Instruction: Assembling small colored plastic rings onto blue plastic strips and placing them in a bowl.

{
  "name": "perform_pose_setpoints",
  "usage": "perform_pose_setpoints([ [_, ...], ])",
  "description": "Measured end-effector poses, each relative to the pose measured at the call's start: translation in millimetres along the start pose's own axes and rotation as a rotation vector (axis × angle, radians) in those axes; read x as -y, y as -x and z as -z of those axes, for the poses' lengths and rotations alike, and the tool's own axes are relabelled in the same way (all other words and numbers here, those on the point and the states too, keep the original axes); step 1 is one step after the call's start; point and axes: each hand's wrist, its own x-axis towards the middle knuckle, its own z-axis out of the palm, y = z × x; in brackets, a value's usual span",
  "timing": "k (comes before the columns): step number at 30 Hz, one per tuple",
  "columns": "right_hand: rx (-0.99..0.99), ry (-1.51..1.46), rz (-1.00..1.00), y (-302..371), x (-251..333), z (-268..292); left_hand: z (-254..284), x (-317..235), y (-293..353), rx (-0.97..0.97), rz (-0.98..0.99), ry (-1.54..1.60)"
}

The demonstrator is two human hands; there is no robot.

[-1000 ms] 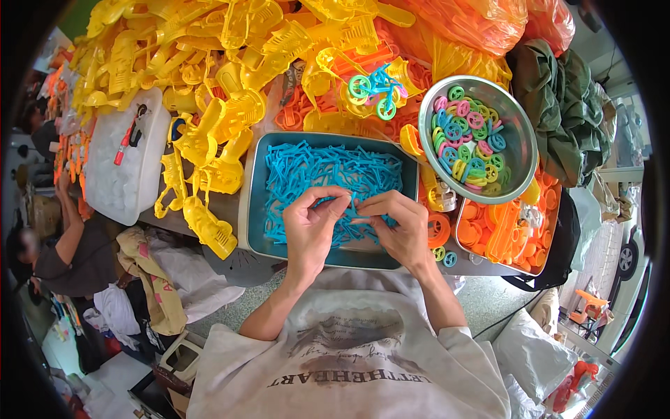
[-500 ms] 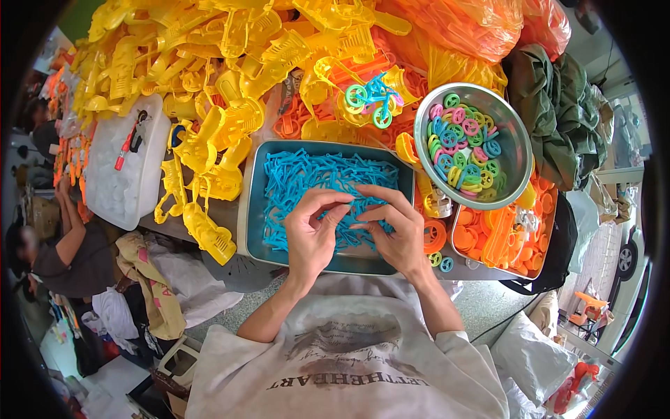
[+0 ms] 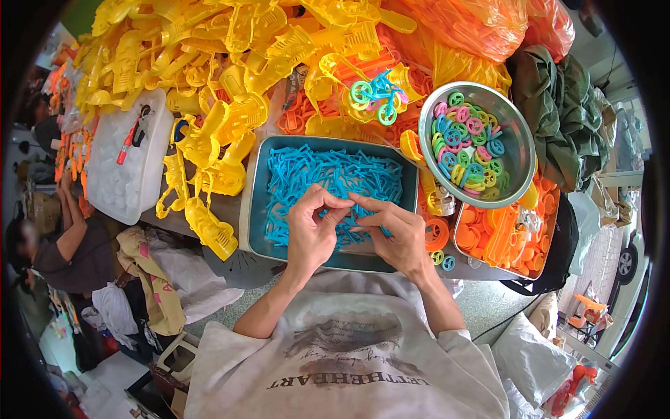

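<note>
Blue plastic sticks (image 3: 300,164), partly hidden and too tangled to count, fill one metal tray (image 3: 342,260) on the table (image 3: 227,207). Above them, the left hand (image 3: 314,227) and right hand (image 3: 398,237) pinch narrowly, fingertips close together; I cannot tell whether either holds anything. Rightward: two loose wheels (image 3: 448,262), one steel bowl (image 3: 518,157).

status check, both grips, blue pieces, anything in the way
Left grip, right grip close together over tray; anything held, can't tell. Blue pieces heaped inside. Both grips hide some pieces.
</note>
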Motion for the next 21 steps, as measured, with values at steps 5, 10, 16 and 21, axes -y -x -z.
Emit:
perform_pose_setpoints([
  [5, 0.002, 0.024, -0.008, 1, 1, 1, 0, -4, 0, 0.013, 0.133, 0.092],
  [10, -0.017, 0.071, 0.007, 1, 2, 0, 1, -8, -2, 0.039, 0.181, 0.110],
  [16, -0.021, 0.090, 0.020, 2, 7, 0, -5, -1, 4, -0.009, 0.097, 0.090],
  [21, -0.052, 0.012, -0.140, 1, 11, 1, -11, -3, 3, -0.050, 0.013, 0.025],
])
